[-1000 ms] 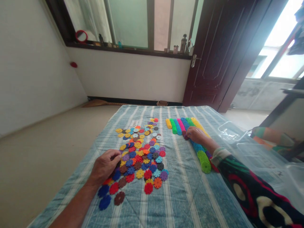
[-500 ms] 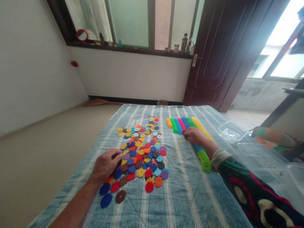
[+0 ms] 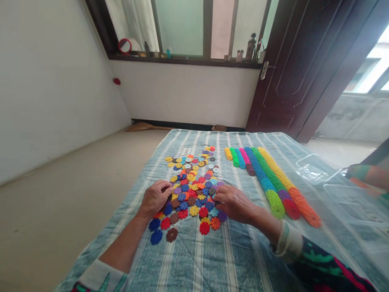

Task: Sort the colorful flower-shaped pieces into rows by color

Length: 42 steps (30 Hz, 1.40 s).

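Note:
A heap of flat flower-shaped plastic discs [image 3: 194, 190] in many colours lies spread on a blue striped cloth [image 3: 212, 259]. My left hand [image 3: 155, 197] rests on the heap's left edge, fingers curled down onto the discs. My right hand [image 3: 232, 202] lies on the heap's right edge, fingers bent and pinched over the discs; what it holds, if anything, is hidden. To the right lie several long rows of stacked discs [image 3: 267, 178], each row sorted by colour: yellow, green, blue, pink, orange.
Clear plastic containers [image 3: 319, 170] stand at the cloth's right side. Another person's sleeve [image 3: 367, 176] shows at the far right. A dark wooden door [image 3: 291, 73] and a window sill [image 3: 182, 59] with bottles stand behind. Bare floor [image 3: 60, 178] lies to the left.
My right hand has left the stacked rows and come left and nearer, onto the heap's right edge. The camera has turned left. My left hand stays on the heap.

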Motion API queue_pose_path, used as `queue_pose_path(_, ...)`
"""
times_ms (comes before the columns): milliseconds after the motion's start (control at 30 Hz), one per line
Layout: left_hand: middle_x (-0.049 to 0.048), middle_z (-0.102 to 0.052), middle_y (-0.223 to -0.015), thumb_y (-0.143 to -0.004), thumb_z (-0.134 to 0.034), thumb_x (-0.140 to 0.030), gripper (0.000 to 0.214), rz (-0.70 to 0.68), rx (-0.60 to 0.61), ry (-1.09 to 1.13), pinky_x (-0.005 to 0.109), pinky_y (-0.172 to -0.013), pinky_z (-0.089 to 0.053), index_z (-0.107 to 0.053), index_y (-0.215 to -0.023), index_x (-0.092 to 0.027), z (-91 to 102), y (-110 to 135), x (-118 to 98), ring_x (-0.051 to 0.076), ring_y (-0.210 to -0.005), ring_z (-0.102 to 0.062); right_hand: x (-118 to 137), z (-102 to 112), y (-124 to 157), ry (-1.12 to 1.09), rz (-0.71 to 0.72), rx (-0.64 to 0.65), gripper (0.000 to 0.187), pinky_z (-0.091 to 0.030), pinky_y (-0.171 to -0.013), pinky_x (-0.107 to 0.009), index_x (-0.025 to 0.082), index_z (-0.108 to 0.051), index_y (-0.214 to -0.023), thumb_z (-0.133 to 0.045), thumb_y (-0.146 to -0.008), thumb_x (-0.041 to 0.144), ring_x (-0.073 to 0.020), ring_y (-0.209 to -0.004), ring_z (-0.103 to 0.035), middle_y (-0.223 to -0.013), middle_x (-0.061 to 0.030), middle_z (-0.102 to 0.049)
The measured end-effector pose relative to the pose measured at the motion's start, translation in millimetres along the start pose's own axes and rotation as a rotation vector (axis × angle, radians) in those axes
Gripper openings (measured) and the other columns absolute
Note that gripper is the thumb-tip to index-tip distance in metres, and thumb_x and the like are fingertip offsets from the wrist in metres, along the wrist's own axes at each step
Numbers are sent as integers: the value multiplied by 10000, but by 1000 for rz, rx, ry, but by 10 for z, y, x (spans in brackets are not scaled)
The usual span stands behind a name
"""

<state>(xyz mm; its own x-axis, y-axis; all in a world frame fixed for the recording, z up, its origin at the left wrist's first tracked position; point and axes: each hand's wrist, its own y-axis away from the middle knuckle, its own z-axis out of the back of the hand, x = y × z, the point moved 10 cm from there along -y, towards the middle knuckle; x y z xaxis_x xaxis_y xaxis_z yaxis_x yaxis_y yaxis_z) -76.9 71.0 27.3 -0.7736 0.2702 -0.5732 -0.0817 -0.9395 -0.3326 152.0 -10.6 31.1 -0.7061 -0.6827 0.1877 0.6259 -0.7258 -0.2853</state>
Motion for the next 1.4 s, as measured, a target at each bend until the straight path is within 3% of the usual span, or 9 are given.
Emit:
queue_pose_path(167, 32, -727, -852, -713, -524, -416, 241, 2, -20, 10, 288, -836, -502, -662, -678, -222, 8, 10, 12, 199, -824, -666, 403, -141, -195, -10, 34, -13, 83, -394, -718, -290, 177, -653, -842, -629, -900, 230, -182, -845, -564, -879, -51, -639)
queue_pose_path(400, 20, -718, -821, -732, -525, -400, 238, 22, -11, 37, 276, -801, -504, -671, -714, -212, 6, 41, 23, 180, -801, -657, 619, -281, -464, 13, 61, -55, 58, -402, -734, -310, 180, -656, -887, -673, -864, 231, -207, -900, -567, -929, -62, -643)
queue_pose_path(800, 63, -675, -932, -749, -606, -378, 181, -120, 72, -63, 358, -880, -499, -686, -751, -215, -170, 94, -232, 229, -933, -631, 637, -365, -412, 29, 82, -161, 98, -377, -735, -313, 187, -617, -808, -631, -902, 211, -195, -864, -544, -883, -43, -634)
queue_pose_path(1033, 35, -668, -861, -703, -614, -328, 129, -113, -7, 103, 325, -856, -506, -647, -718, -205, -39, 105, -246, 201, -890, -643, 576, -389, -350, -74, 103, -233, 101, -390, -788, -312, 185, -622, -826, -585, -918, 163, -189, -888, -569, -894, -54, -657)
queue_pose_path(1133, 12, -658, -771, -685, -630, -349, 153, -56, -26, 179, 296, -755, -512, -632, -666, -198, 14, 106, -239, 178, -775, -632, 532, -330, -333, -112, 79, -290, 117, -397, -760, -310, 185, -639, -854, -554, -922, 143, -186, -847, -580, -867, -54, -667)
queue_pose_path(1300, -9, -641, -653, -702, -665, -409, 234, 107, 109, 395, 257, -558, -472, -659, -687, -175, -115, 183, -328, 137, -576, -568, 369, -204, -321, -180, -16, -427, 148, -430, -763, -318, 182, -655, -956, -513, -965, 223, -198, -823, -601, -865, -73, -677)
queue_pose_path(1400, 17, -676, -702, -713, -670, -393, 226, 35, 180, 430, 268, -625, -495, -679, -659, -174, -197, 260, -581, 158, -662, -605, 264, -191, -308, -193, -63, -473, 162, -449, -755, -321, 175, -647, -1044, -548, -943, 254, -213, -831, -616, -882, -88, -687)
